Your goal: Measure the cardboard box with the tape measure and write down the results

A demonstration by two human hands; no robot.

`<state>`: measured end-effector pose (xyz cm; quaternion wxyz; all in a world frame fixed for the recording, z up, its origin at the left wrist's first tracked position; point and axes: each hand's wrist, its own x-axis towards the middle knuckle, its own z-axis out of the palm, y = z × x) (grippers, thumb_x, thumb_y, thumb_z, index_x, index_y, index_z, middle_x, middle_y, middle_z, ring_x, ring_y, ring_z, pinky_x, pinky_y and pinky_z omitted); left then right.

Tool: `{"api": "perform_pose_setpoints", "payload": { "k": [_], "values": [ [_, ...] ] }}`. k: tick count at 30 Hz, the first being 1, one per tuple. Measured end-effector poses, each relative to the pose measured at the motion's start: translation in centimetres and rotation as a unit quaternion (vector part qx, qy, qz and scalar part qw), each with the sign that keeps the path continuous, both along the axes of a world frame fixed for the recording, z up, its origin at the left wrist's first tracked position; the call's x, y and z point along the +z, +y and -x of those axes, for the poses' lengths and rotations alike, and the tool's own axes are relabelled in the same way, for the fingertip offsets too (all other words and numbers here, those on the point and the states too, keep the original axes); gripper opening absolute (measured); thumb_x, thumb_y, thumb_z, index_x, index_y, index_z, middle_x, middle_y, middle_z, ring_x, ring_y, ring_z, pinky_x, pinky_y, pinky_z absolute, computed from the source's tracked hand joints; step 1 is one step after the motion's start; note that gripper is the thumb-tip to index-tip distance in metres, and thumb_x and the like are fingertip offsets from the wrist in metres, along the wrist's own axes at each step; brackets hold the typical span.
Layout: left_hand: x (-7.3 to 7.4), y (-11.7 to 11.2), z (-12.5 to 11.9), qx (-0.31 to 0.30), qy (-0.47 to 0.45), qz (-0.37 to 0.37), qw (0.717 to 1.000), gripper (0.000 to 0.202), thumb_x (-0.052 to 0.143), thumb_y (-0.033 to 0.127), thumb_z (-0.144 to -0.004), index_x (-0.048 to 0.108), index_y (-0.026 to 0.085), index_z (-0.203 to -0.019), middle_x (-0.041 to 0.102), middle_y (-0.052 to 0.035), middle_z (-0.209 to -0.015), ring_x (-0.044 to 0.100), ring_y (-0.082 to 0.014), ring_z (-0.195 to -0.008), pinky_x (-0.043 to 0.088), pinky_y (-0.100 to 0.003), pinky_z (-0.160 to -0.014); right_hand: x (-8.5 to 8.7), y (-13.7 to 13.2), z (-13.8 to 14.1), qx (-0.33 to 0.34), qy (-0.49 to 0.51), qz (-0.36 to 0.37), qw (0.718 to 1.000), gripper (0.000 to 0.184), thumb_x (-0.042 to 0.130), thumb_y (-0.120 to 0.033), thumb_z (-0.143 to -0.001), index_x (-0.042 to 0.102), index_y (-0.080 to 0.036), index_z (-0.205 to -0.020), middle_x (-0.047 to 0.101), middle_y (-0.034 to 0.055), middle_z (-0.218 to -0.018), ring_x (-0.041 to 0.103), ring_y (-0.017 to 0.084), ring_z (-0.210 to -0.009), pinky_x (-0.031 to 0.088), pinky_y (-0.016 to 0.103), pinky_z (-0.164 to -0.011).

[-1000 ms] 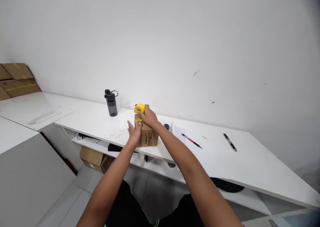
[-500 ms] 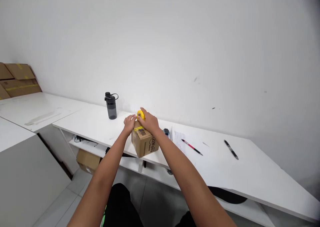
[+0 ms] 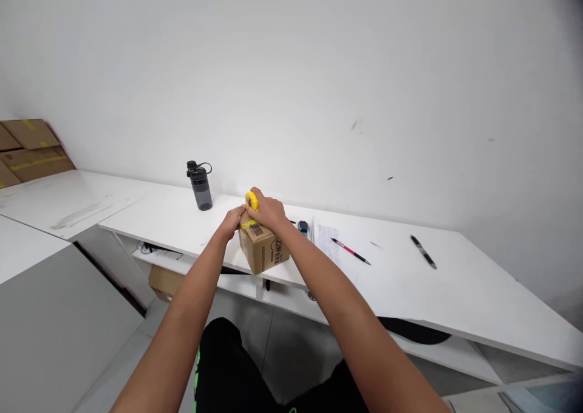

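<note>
A small brown cardboard box with dark printing and yellow tape on top sits at the front edge of the white desk. My right hand is closed round a yellow tape measure, held at the far top edge of the box. At the box's far left corner, my left hand has its fingers pressed together close to the tape measure. What those fingers pinch is too small to tell. My right hand and forearm cover part of the box's right side.
A dark water bottle stands behind and left of the box. To the right lie a blue-grey watch, a written sheet of paper, a red-and-black pen and a black pen. Cardboard boxes are stacked far left.
The view has shifted slightly. My right hand has turned the tape measure a little, showing it more edge-on. My left fingers have drawn closer together at the box's corner.
</note>
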<state>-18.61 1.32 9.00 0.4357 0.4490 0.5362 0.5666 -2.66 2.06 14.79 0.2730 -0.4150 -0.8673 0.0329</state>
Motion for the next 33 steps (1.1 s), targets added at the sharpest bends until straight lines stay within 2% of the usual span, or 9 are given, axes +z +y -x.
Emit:
{"api": "perform_pose_setpoints", "payload": {
  "k": [4,11,17,21,23,28,33],
  "values": [
    [0.2,-0.1,-0.2,0.039,0.008,0.041,0.998,0.041,0.063,0.054,-0.073,0.065,0.017,-0.091,0.068,-0.0047,-0.077,0.058,-0.0182,-0.066,0.045,-0.030,-0.061,0.0,-0.4,-0.2,-0.006,-0.006,-0.003,1.000,0.054,0.045,-0.050,-0.092,0.039,-0.026,-0.139,0.073,0.0091,-0.096,0.067,0.028,-0.082,0.043,0.031,-0.067],
    [0.2,-0.1,-0.3,0.075,0.002,0.046,0.996,0.040,0.066,0.054,-0.072,0.064,0.016,-0.082,0.065,-0.0043,-0.068,0.056,-0.0173,-0.060,0.044,-0.031,-0.058,1.2,-1.0,-0.3,0.019,-0.045,0.002,0.999,0.045,0.047,-0.045,-0.091,0.044,-0.026,-0.132,0.071,0.0093,-0.089,0.066,0.028,-0.076,0.042,0.032,-0.064],
    [0.3,-0.8,-0.5,0.067,-0.008,0.023,0.997,0.037,0.065,0.051,-0.076,0.066,0.015,-0.082,0.066,-0.0051,-0.070,0.055,-0.0156,-0.057,0.043,-0.029,-0.053,0.4,-2.6,-0.9,-0.003,-0.056,-0.007,0.998,0.052,0.046,-0.042,-0.092,0.037,-0.025,-0.140,0.071,0.0110,-0.090,0.066,0.028,-0.080,0.041,0.033,-0.066],
    [0.4,-1.7,-0.6,0.020,-0.014,-0.016,1.000,0.040,0.069,0.051,-0.074,0.069,0.016,-0.095,0.069,-0.0046,-0.077,0.057,-0.0150,-0.060,0.043,-0.027,-0.054,-0.6,-2.9,-1.4,-0.007,-0.035,-0.004,0.999,0.055,0.045,-0.045,-0.092,0.035,-0.025,-0.142,0.070,0.0125,-0.094,0.066,0.031,-0.086,0.042,0.033,-0.068],
    [0.4,-2.0,-0.5,0.006,-0.005,-0.025,1.000,0.044,0.068,0.055,-0.075,0.069,0.016,-0.093,0.068,-0.0047,-0.075,0.058,-0.0153,-0.060,0.044,-0.026,-0.054,-0.8,-3.0,-1.5,-0.012,-0.031,-0.002,0.999,0.055,0.044,-0.047,-0.093,0.035,-0.025,-0.143,0.070,0.0132,-0.096,0.066,0.031,-0.088,0.042,0.034,-0.069],
    [0.2,-1.7,-0.6,0.034,0.017,-0.037,0.999,0.052,0.065,0.066,-0.074,0.068,0.015,-0.084,0.066,-0.0047,-0.072,0.059,-0.0169,-0.066,0.045,-0.028,-0.060,-0.8,-3.5,-1.5,-0.030,-0.029,0.004,0.999,0.054,0.044,-0.046,-0.094,0.033,-0.027,-0.143,0.070,0.0116,-0.102,0.066,0.029,-0.093,0.042,0.032,-0.072],
    [0.5,-1.6,-0.9,0.055,0.019,-0.066,0.996,0.050,0.067,0.065,-0.071,0.064,0.015,-0.075,0.064,-0.0033,-0.072,0.054,-0.0143,-0.068,0.044,-0.027,-0.063,0.1,-4.3,-1.8,-0.040,-0.059,0.009,0.997,0.055,0.046,-0.043,-0.093,0.032,-0.027,-0.143,0.070,0.0091,-0.102,0.066,0.027,-0.094,0.042,0.030,-0.070]
  ]
}}
